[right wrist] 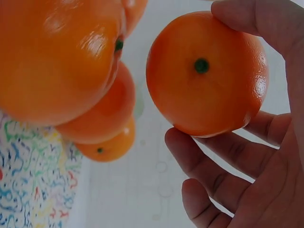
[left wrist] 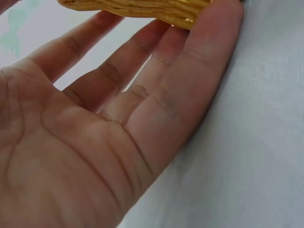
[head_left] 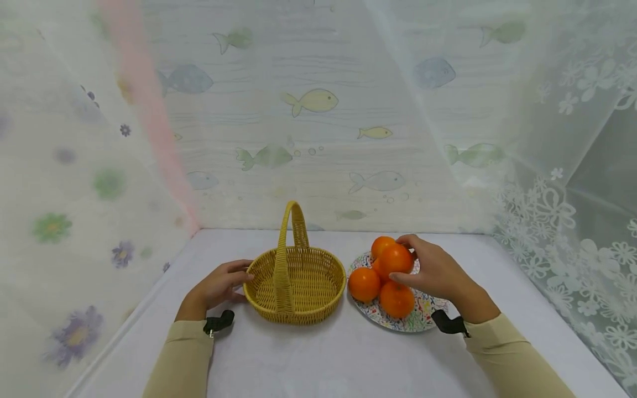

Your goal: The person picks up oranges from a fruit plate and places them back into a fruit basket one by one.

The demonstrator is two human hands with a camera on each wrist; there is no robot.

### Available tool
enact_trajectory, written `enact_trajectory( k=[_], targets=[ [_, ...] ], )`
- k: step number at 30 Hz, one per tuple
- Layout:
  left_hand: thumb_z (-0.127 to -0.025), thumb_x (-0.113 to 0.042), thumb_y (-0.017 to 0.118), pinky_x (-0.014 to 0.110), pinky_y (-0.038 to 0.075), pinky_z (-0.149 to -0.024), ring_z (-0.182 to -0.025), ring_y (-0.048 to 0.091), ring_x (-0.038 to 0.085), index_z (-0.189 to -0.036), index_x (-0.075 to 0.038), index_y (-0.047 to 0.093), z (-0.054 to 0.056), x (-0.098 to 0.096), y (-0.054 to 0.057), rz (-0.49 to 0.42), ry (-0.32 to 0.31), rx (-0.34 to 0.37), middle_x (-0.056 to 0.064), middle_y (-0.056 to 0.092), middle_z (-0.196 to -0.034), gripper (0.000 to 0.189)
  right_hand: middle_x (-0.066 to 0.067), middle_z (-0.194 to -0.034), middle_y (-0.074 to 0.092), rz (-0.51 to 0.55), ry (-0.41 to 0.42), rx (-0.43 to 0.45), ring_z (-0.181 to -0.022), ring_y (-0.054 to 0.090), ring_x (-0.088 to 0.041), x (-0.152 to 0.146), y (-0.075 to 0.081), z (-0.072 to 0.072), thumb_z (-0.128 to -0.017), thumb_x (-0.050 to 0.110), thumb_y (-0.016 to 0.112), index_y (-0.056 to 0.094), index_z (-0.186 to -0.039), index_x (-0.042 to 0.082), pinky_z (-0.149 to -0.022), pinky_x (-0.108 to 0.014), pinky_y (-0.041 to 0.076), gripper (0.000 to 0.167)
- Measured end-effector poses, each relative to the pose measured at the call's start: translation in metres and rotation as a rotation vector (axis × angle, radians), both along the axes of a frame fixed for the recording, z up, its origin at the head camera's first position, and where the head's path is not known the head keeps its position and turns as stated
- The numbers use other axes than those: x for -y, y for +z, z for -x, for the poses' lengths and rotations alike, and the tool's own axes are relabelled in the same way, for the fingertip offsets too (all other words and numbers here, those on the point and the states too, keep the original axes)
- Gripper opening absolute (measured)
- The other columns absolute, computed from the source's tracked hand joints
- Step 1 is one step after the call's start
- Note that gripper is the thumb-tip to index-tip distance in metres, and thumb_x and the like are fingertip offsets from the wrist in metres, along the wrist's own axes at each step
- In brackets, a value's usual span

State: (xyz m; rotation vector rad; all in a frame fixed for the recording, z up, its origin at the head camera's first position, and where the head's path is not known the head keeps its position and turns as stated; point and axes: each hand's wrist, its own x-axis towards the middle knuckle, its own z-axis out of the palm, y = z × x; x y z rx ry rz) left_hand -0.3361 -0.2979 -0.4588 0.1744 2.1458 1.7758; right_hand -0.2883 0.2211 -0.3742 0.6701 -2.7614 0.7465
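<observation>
My right hand [head_left: 440, 271] holds an orange [right wrist: 204, 76] between thumb and fingers, above the other oranges on a patterned plate [head_left: 423, 320]. In the right wrist view, the thumb lies on one side of this orange and the fingertips on the opposite side; its green stem spot shows. Several more oranges [head_left: 396, 299] sit grouped on the plate. At the left, a yellow woven basket [head_left: 313, 315] with a tall arched handle stands upright, its inside bare. My left hand [head_left: 221, 284] grips the basket's left rim, thumb over the edge and fingers along the outer wall.
A white cloth covers the table [head_left: 298, 365]. The plate stands just right of the basket. Behind hangs a fish-print curtain [head_left: 318, 155], with a floral sheet [head_left: 74, 237] at the left and lace-like netting [head_left: 587, 265] at the right.
</observation>
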Motion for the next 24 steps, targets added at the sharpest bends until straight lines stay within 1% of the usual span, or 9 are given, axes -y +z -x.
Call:
enact_trajectory(
  k=[4,8,12,16,21,24],
  targets=[
    [-0.102,-0.023,0.065,0.057,0.06,-0.091,-0.149,0.04,0.039,-0.155,-0.006,0.043,-0.002,0.0,-0.002,-0.019,-0.011,-0.007,0.017,0.042,-0.16,0.06,0.001,-0.12,0.066,0.035,0.006,-0.004,-0.098,0.061,-0.017,0.009,0.003,0.002,-0.084,0.046,0.084,0.054,-0.139,0.016,-0.08,-0.034,0.057,0.069],
    [-0.101,-0.024,0.067,0.056,0.061,-0.091,-0.146,0.045,0.036,-0.156,-0.007,0.043,-0.002,0.001,-0.002,-0.03,-0.004,0.0,0.017,0.042,-0.161,0.063,0.001,-0.126,0.064,0.084,0.005,0.005,-0.101,0.061,-0.018,0.019,0.007,0.002,-0.084,0.045,0.085,0.055,-0.139,0.017,-0.081,-0.036,0.057,0.069],
    [-0.101,-0.025,0.067,0.056,0.06,-0.092,-0.143,0.048,0.033,-0.157,-0.008,0.041,-0.002,0.003,-0.002,-0.032,-0.014,0.001,0.018,0.042,-0.16,0.064,0.001,-0.127,0.064,0.123,0.004,0.019,-0.103,0.062,-0.019,0.025,0.01,0.004,-0.085,0.047,0.084,0.056,-0.14,0.018,-0.082,-0.038,0.057,0.069],
    [-0.102,-0.025,0.065,0.056,0.06,-0.093,-0.142,0.05,0.031,-0.158,-0.007,0.038,-0.003,0.004,-0.002,-0.03,-0.025,-0.006,0.02,0.042,-0.159,0.065,0.001,-0.128,0.065,0.155,0.012,0.028,-0.103,0.064,-0.02,0.029,0.012,0.006,-0.085,0.049,0.082,0.056,-0.142,0.018,-0.079,-0.035,0.056,0.069],
    [-0.101,-0.024,0.068,0.056,0.061,-0.092,-0.142,0.05,0.031,-0.157,-0.009,0.041,-0.003,0.003,-0.003,-0.046,0.008,0.014,0.018,0.044,-0.159,0.064,0.001,-0.126,0.066,0.208,0.029,0.037,-0.099,0.064,-0.021,0.037,0.016,0.007,-0.086,0.051,0.082,0.056,-0.139,0.021,-0.074,-0.034,0.057,0.066],
    [-0.1,-0.024,0.069,0.055,0.061,-0.091,-0.143,0.049,0.032,-0.157,-0.009,0.042,-0.002,0.002,-0.003,-0.054,0.016,0.019,0.016,0.043,-0.16,0.064,0.001,-0.121,0.067,0.229,0.032,0.048,-0.099,0.065,-0.021,0.042,0.018,0.008,-0.085,0.053,0.081,0.057,-0.136,0.022,-0.075,-0.033,0.058,0.065]
  ],
)
